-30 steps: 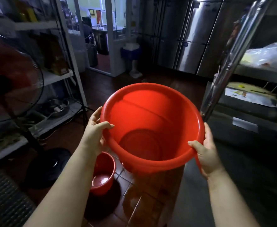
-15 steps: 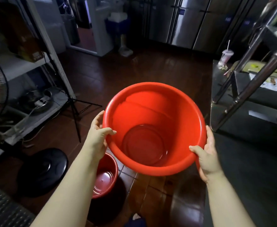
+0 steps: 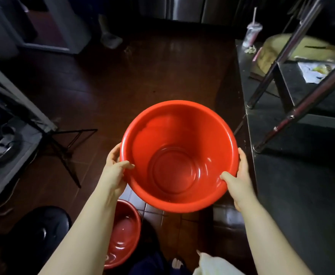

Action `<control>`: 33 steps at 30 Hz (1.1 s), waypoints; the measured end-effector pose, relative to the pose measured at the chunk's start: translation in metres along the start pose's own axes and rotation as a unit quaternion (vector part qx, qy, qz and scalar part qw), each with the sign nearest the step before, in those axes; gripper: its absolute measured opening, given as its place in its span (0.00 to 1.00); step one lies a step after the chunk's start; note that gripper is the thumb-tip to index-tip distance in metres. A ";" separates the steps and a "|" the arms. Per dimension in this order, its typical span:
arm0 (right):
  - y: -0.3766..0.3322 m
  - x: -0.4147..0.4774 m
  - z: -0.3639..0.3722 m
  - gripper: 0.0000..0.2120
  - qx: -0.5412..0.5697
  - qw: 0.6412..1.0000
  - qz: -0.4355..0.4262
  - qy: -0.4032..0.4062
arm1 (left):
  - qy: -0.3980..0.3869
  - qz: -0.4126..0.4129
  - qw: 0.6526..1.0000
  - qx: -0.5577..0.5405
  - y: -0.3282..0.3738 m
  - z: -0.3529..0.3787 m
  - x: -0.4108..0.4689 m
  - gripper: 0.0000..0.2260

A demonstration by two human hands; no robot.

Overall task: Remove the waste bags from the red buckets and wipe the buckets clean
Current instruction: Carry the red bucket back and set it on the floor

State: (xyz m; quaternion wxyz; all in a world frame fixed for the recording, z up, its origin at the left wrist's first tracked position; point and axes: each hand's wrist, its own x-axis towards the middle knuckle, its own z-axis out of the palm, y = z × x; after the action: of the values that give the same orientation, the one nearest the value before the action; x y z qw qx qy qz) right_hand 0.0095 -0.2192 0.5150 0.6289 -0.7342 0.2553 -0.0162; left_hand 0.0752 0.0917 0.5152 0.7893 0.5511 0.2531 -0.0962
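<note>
Where the big red bucket [image 3: 174, 133] hangs: above the brown floor [image 3: 143, 76], mouth up, glossy bottom showing.
Left hand [image 3: 114, 172]: fingers gripping the big bucket's left rim, thumb hooked over the edge.
Right hand [image 3: 240, 182]: fingers gripping its right rim, thumb inside.
Small red bucket [image 3: 124, 233]: on the floor below-left of the big one, partly hidden by the left forearm.
White cloth [image 3: 212, 264]: below the big bucket, at the bottom edge.
Dark surface [image 3: 301, 185]: just right of it.

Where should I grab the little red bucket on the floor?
By its rim, from above, probably. The little red bucket stands upright, mouth open upward, so the rim gives fingers an edge to hook. The left hand and right hand hold the big bucket.
</note>
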 end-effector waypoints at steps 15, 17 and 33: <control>0.074 0.076 0.006 0.43 0.010 0.975 0.215 0.052 | -0.072 -0.088 0.987 0.117 -0.041 0.061 0.159 0.26; 0.092 0.098 0.003 0.43 -0.003 0.971 0.230 0.059 | -0.046 -0.102 0.983 0.143 -0.054 0.072 0.178 0.23; 0.254 0.257 0.014 0.19 -0.047 0.915 0.381 0.127 | 0.117 -0.220 0.891 0.380 -0.214 0.097 0.322 0.22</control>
State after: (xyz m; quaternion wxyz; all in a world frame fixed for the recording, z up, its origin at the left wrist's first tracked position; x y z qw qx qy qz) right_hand 0.1480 -0.3279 0.1988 0.5143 -0.6019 0.5939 0.1432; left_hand 0.2865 -0.0369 0.2025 0.4433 0.7462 0.4028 -0.2906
